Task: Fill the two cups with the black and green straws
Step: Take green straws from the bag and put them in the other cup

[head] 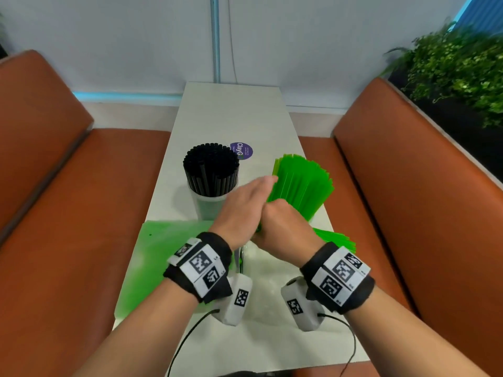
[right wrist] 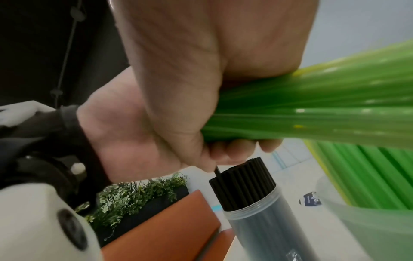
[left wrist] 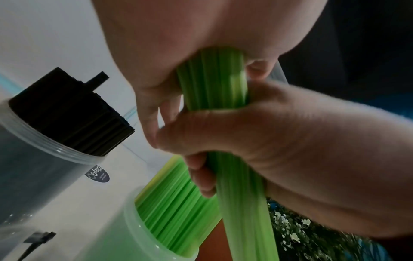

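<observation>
A clear cup (head: 208,206) packed with black straws (head: 211,167) stands left of centre on the white table (head: 231,115). My right hand (head: 283,224) grips a thick bundle of green straws (head: 302,183) around its middle, and the bundle fans out towards the far right. My left hand (head: 245,205) holds the bundle's near end between thumb and fingers, pressed against the right hand. In the left wrist view a second clear cup (left wrist: 134,229) below the hands contains green straws (left wrist: 174,208). The hands hide this cup in the head view.
Loose green straws (head: 336,239) lie on the table at the right. A green plastic bag (head: 168,248) covers the near left. A purple sticker (head: 241,151) sits behind the black straws. Orange benches (head: 68,213) flank the narrow table, and a plant (head: 457,69) stands at the far right.
</observation>
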`<state>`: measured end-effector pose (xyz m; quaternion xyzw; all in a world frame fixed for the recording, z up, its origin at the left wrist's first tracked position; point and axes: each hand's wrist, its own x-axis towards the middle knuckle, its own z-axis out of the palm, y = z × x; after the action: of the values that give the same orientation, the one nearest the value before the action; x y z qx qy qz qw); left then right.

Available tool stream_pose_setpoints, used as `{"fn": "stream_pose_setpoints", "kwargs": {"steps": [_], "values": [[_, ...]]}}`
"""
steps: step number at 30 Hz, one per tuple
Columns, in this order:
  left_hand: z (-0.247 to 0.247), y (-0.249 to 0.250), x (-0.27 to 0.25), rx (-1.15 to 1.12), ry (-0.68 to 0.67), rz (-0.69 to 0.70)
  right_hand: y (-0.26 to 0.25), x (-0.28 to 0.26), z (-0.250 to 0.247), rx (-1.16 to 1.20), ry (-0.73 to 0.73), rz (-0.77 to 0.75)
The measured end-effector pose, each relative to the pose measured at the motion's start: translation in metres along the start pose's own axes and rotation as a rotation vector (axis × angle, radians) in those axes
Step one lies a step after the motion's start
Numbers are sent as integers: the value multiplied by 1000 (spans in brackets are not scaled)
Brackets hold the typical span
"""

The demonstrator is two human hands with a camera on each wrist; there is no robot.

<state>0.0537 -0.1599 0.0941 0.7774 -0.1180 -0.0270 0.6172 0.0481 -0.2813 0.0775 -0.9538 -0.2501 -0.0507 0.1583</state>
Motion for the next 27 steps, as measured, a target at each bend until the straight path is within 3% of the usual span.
{"fn": "stream_pose_setpoints", "kwargs": {"steps": [5, 7, 10, 14, 17, 20, 23, 27], "values": [[-8, -9, 1, -229, 83, -104, 4, -1, -5, 151, -5, 67], [-11, -10, 1, -309, 89, -114, 8, 1, -20, 401, 92, 129], [0, -16, -4, -308, -52, -73, 17, 9, -48, 813, 333, 171], [24, -32, -5, -65, -175, -48, 21, 23, -67, 1391, 473, 219], [32, -49, -1, 111, -157, -113, 24, 25, -74, 1389, 518, 216], [28, -67, -2, 321, -219, -188, 41, 25, -92, 1381, 687, 267], [27, -78, -3, 421, -255, -216, 67, 24, -107, 1352, 844, 293], [32, -83, 2, 509, -265, -202, 88, 22, -101, 1250, 902, 322]]}}
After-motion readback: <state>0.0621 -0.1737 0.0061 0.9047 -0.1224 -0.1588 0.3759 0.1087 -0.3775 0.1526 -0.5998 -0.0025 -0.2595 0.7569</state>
